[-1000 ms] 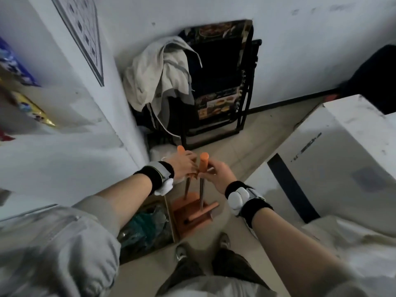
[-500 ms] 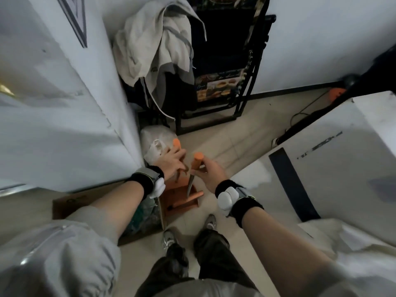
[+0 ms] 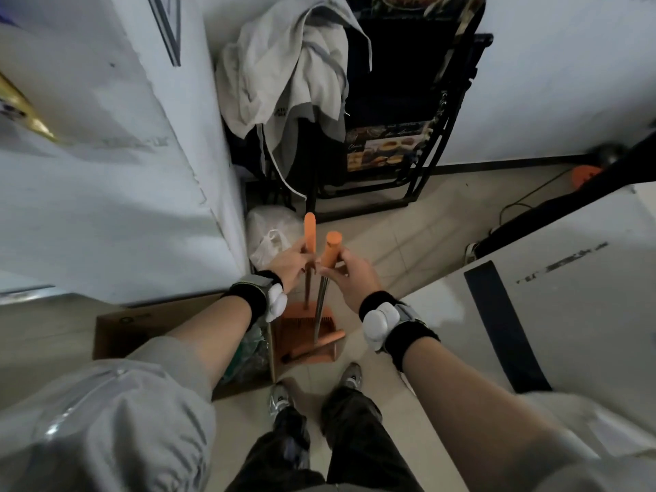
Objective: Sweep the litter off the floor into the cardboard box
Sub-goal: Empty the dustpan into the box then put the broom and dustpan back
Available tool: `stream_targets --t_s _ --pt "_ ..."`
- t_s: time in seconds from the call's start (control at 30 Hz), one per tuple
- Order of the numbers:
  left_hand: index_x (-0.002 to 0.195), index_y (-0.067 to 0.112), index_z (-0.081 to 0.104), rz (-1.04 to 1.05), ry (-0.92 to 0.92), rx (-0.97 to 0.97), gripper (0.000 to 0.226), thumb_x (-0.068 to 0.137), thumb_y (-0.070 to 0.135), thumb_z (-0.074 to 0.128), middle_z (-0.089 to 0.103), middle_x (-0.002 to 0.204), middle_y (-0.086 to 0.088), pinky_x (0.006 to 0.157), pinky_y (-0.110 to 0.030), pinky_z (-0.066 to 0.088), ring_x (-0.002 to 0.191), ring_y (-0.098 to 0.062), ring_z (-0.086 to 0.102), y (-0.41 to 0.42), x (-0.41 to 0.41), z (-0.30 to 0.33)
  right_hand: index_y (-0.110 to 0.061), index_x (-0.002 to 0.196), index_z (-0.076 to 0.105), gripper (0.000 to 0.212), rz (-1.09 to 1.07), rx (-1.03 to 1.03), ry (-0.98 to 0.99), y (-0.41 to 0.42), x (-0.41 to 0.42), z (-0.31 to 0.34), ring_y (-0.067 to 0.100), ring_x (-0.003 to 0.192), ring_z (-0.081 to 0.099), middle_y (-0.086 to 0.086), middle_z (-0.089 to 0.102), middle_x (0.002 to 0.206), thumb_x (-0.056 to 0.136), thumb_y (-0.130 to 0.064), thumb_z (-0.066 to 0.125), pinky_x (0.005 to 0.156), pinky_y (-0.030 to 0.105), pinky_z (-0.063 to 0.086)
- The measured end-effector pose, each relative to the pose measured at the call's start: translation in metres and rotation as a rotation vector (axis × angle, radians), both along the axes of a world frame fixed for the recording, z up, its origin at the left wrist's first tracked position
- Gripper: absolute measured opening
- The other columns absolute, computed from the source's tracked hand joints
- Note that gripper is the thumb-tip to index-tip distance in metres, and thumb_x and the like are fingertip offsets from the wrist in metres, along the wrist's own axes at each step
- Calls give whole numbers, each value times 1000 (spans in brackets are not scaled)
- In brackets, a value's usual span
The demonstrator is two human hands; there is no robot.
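Observation:
My left hand (image 3: 291, 262) grips the upright orange-tipped handle of an orange dustpan (image 3: 303, 340) that stands on the floor by my feet. My right hand (image 3: 349, 278) grips the orange grip of a broom (image 3: 328, 275), whose metal pole runs down to the broom head lying in the dustpan. The two handles stand side by side, almost touching. An open cardboard box (image 3: 142, 323) sits just left of the dustpan, against the wall, with crumpled plastic litter (image 3: 250, 353) inside; my left forearm hides much of it.
A white plastic bag (image 3: 269, 230) lies in the corner behind the handles. A folded black chair (image 3: 401, 111) draped with a grey jacket (image 3: 287, 69) leans on the far wall. A white surface (image 3: 568, 296) stands at right. Cables (image 3: 514, 207) cross the floor.
The view has tilted downward, showing more of the box and my legs. Both hands keep their hold on the two handles, which stand upright over the dustpan.

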State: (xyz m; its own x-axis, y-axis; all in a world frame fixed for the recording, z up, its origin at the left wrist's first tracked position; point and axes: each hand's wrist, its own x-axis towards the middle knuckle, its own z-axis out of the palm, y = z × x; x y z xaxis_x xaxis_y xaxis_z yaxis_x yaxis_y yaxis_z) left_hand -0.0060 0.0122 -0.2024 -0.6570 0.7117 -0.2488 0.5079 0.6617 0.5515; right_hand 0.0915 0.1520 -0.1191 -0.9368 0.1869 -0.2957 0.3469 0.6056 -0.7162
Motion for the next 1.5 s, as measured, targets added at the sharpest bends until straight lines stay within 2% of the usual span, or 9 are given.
stream_targets --t_s 0.2,0.3,0.43,0.57,0.73,0.8,0.97,1.3,1.5 --pt "118 13 64 44 -52 110 43 87 -7 42 38 106 7 79 -19 30 96 -14 43 9 -4 3 -21 123 58 35 -7 4 16 7 -11 -2 9 82 57 -10 62 98 90 -28 66 79 26 47" --pt "119 13 63 -5 -36 99 52 84 -14 37 40 110 7 82 -19 30 95 -12 40 13 -8 3 -22 120 58 32 1 -19 14 9 -18 2 9 82 58 -13 61 97 89 -28 65 81 28 49" --pt "123 13 62 20 -30 65 55 82 -15 39 47 120 -8 84 -23 32 111 -29 48 15 -14 -4 -19 119 58 30 19 -4 8 13 -27 8 9 86 56 -10 61 99 91 -29 64 81 28 47" --pt "133 11 51 75 6 -1 46 90 8 36 43 122 -13 84 -26 33 109 -28 48 22 -10 11 -18 120 57 31 23 2 15 17 -29 12 9 88 56 -6 65 105 92 -30 62 80 26 44" --pt "141 22 35 119 -348 111 76 75 0 68 36 141 -4 102 -25 33 131 -20 38 21 -3 -7 -17 120 57 31 36 -5 51 23 -31 13 11 91 58 -5 64 105 92 -30 62 83 29 48" --pt "138 19 38 138 -341 100 77 72 9 78 37 137 -3 102 -24 31 123 -15 39 28 1 -11 -18 118 58 28 44 6 56 25 -32 10 11 91 59 -2 67 106 92 -29 62 84 31 50" --pt "123 22 53 132 -193 55 52 77 16 76 41 125 -9 96 -39 45 106 -30 54 38 6 -23 -17 118 59 28 13 24 82 24 -28 6 7 85 55 -5 65 100 93 -28 62 78 21 44" --pt "135 24 52 78 -93 18 59 81 27 73 40 134 -7 100 -41 43 116 -29 49 43 -2 -31 -13 109 63 25 10 43 163 31 -24 -1 19 91 66 2 70 102 88 -24 69 83 31 53" --pt "134 25 51 48 -49 40 56 82 27 72 44 126 -9 96 -42 45 109 -31 53 43 1 -36 -13 110 62 25 32 7 154 36 -20 2 18 93 65 2 69 104 89 -24 69 84 29 53"
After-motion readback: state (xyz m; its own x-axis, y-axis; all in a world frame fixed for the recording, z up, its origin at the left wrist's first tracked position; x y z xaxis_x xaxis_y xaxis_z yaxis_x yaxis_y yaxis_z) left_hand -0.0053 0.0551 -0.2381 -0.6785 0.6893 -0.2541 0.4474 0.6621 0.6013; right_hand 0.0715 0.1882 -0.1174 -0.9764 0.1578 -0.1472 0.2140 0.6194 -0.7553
